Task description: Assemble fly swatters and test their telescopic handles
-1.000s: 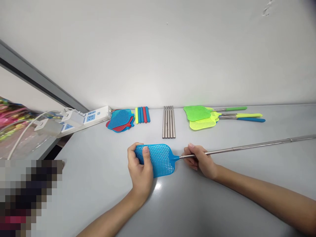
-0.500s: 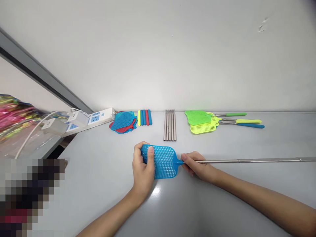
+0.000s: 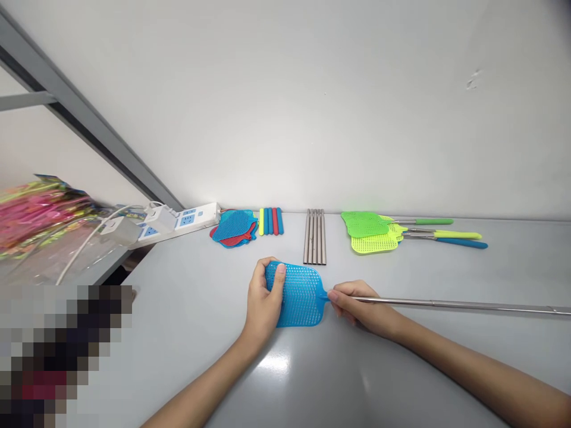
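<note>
My left hand (image 3: 264, 300) grips the far left edge of a blue mesh swatter head (image 3: 301, 300), its thumb lying on top. A long metal rod (image 3: 446, 304) runs from the head's neck toward the right edge of the view. Fingers of my right hand (image 3: 357, 304) are closed round the joint where neck and rod meet. Behind lie several bare metal rods (image 3: 314, 238) side by side. To their left are several coloured handle sleeves (image 3: 272, 221) and a pile of blue and red swatter heads (image 3: 235, 226).
Swatters with green and yellow heads (image 3: 377, 242) and coloured handles lie at the back right of the grey table (image 3: 200, 351). A white power strip (image 3: 191, 221) with plugs and cables is at the back left, beside bagged colourful items (image 3: 44, 217).
The view has shifted, so the table items appear lower and further right. Both hands still hold the swatter, and my right fingers now cover more of its neck.
</note>
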### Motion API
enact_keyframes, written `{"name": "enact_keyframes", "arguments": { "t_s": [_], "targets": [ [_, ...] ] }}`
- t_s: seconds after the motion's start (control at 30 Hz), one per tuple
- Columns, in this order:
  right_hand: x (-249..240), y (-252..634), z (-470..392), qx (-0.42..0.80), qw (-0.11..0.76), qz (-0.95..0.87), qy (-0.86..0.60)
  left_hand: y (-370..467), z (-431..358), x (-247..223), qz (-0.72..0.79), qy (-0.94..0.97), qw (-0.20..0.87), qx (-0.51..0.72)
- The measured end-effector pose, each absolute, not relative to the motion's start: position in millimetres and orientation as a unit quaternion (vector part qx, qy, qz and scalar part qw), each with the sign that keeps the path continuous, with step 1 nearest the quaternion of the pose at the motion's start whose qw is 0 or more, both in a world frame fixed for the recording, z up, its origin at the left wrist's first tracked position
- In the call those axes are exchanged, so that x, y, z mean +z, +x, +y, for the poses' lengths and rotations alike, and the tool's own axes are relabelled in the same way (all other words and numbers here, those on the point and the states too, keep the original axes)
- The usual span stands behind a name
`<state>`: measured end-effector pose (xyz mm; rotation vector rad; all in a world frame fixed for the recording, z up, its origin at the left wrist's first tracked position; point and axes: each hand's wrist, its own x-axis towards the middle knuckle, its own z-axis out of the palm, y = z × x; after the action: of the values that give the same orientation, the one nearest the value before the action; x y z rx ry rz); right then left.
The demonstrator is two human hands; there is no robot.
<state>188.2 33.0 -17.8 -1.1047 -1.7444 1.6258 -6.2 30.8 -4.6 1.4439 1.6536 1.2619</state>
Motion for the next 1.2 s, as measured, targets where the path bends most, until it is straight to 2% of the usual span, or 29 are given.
{"name": "enact_keyframes", "arguments": {
  "t_s": [0.27, 0.5, 0.8, 0.9, 1.07, 1.2],
  "targets": [
    [-15.7, 186.8, 33.3, 0.602, 0.243, -0.637, -0.416, -8.8, 35.4, -9.4, 0.620, 0.530, 0.334, 0.473],
    [-17.7, 184.9, 32.7, 0.588, 0.233, -0.648, -0.424, -14.1, 40.8, -9.5, 0.637, 0.552, 0.304, 0.444],
    [-17.3, 183.8, 32.7, 0.606, 0.244, -0.638, -0.408, -22.9, 46.1, -5.3, 0.638, 0.557, 0.319, 0.426],
    [-20.1, 185.0, 33.7, 0.631, 0.277, -0.607, -0.396, -25.3, 47.7, -3.8, 0.644, 0.551, 0.312, 0.429],
    [-27.0, 185.8, 36.7, 0.658, 0.381, -0.528, -0.378, -30.9, 50.4, -0.8, 0.664, 0.557, 0.263, 0.423],
    [-27.1, 185.5, 39.0, 0.670, 0.398, -0.508, -0.367, -34.3, 50.7, 3.7, 0.680, 0.560, 0.241, 0.407]
  ]
}}
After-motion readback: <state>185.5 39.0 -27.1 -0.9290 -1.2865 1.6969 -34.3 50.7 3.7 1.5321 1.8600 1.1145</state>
